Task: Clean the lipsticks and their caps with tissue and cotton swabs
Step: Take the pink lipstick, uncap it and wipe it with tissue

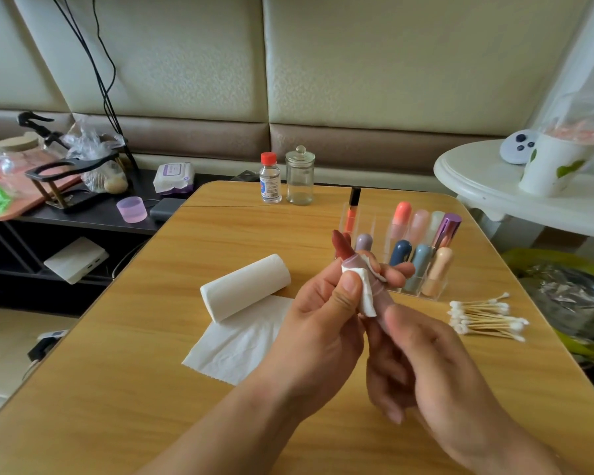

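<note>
An uncapped lipstick (343, 249) with a dark red bullet and a mauve tube stands tilted above the table's middle. My left hand (318, 320) pinches a small folded piece of tissue (364, 289) around the tube just below the bullet. My right hand (422, 358) grips the tube's lower end from below. A tissue roll (244, 286) lies on the wooden table (117, 371) with a loose sheet (240, 341) spread in front of it. Several capped lipsticks stand in a clear organiser (422, 248) behind my hands. A pile of cotton swabs (484, 317) lies to the right.
A small red-capped bottle (270, 178) and a lidded glass jar (299, 176) stand at the table's far edge. A dark low shelf (83, 214) with clutter is at the left. A white round table (515, 186) with a cup is at the right, a green bin (570, 296) below it.
</note>
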### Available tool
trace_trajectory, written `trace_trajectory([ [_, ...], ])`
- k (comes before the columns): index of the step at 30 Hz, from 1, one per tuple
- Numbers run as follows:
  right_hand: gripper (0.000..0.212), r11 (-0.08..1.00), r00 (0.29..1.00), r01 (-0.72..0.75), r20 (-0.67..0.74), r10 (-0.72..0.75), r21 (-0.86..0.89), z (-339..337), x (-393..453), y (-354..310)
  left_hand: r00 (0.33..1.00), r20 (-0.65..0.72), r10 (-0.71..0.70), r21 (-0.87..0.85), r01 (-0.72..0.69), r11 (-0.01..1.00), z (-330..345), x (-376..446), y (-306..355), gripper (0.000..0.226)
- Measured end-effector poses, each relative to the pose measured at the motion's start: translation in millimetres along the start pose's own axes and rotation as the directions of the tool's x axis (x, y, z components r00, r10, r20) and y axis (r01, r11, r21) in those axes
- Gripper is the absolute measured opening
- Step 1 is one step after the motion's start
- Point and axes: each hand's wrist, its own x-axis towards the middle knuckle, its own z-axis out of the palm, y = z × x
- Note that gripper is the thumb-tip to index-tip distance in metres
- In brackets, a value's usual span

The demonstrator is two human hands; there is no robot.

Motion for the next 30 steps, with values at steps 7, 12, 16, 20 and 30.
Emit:
trace_trajectory([
  [7,0.042,0.995,0.999,0.007,-0.050,-0.011,-0.095,-3,1,-5,0.999,-0.041,0.014,0.044,-0.012,0.999,-4,0,-2,0.034],
  [12,0.040,0.958,0.981,0.147,-0.089,-0.173,-0.247,-1,1,4,0.999,-0.050,0.010,0.027,-0.008,1.000,-3,0,-1,0.033],
  [16,0.049,0.914,0.956,-0.271,0.193,0.219,0.304,-6,2,0,0.998,0.020,-0.057,-0.039,0.058,0.998,-1,0,1,0.032],
  [20,0.049,0.722,0.839,-0.405,0.542,0.050,0.561,-25,12,8,0.998,0.037,-0.058,-0.020,0.059,0.998,1,0,1,0.036],
  [30,0.045,0.898,0.985,0.170,-0.075,-0.153,0.407,-41,10,-9,0.981,-0.008,-0.194,0.743,0.135,0.655,-24,1,32,0.023],
])
